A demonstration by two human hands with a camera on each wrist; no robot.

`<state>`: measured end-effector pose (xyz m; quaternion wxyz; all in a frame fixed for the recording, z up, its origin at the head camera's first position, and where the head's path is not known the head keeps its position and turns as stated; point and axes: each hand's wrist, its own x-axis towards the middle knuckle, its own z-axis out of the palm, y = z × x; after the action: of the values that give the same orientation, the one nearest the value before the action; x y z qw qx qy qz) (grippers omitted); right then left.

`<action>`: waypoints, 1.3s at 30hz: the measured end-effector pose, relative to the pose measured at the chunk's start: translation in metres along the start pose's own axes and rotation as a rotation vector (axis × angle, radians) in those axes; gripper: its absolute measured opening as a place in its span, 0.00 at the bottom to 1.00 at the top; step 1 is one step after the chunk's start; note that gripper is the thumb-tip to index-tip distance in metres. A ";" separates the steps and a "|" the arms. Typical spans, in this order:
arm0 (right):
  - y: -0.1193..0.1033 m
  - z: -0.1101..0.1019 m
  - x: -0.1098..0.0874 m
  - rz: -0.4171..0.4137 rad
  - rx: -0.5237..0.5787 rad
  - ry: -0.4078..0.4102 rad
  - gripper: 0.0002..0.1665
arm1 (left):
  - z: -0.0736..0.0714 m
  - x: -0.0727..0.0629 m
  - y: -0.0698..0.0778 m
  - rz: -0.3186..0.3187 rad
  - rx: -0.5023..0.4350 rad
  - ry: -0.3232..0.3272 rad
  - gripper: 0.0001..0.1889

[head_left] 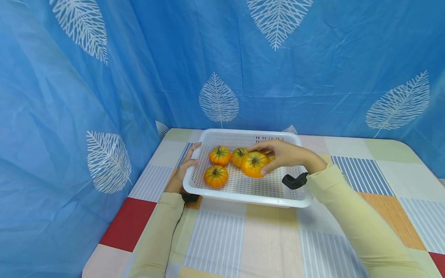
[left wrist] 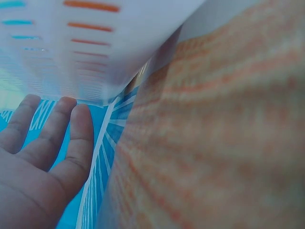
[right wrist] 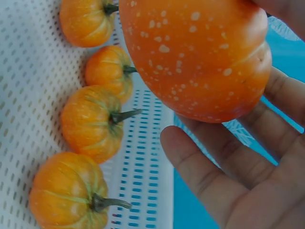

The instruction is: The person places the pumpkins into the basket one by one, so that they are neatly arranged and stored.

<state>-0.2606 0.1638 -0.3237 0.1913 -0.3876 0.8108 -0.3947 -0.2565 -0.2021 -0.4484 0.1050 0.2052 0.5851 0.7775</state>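
A white perforated plastic basket (head_left: 240, 199) sits on the table with several small orange pumpkins inside. Two of them, a rear-left pumpkin (head_left: 219, 155) and a front-left pumpkin (head_left: 216, 176), lie near its left wall. My right hand (head_left: 283, 154) holds another pumpkin (head_left: 253, 165) between thumb and fingers over the basket. The right wrist view shows this pumpkin's pale-speckled skin (right wrist: 195, 62) close up, with more stemmed pumpkins (right wrist: 90, 124) beyond. My left hand (head_left: 180, 173) touches the basket's left side; in the left wrist view its fingers (left wrist: 78, 143) extend against the outer wall.
A patchwork-patterned cloth (head_left: 271, 239) covers the table. Behind and to the left hangs a blue curtain (head_left: 167, 69) with white leaf prints, close to the table's back edge. A black wrist strap (head_left: 294, 180) on my right arm is over the basket's right end.
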 end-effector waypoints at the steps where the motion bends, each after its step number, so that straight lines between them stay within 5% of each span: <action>1: 0.001 0.001 0.002 0.005 -0.001 -0.006 0.43 | 0.000 0.000 0.000 0.001 0.001 -0.001 0.34; 16: 0.013 0.014 0.032 0.066 -0.013 -0.111 0.44 | -0.002 0.000 0.000 -0.002 0.001 -0.012 0.34; 33: 0.027 0.026 0.054 0.043 -0.022 -0.245 0.45 | 0.000 0.001 0.001 0.012 -0.042 -0.031 0.34; 39: 0.028 0.032 0.057 0.102 0.007 -0.260 0.45 | -0.002 0.002 0.000 0.018 -0.045 -0.037 0.34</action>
<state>-0.2898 0.1144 -0.3660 0.3158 -0.3931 0.7964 -0.3338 -0.2588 -0.2026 -0.4488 0.1133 0.2224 0.5635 0.7875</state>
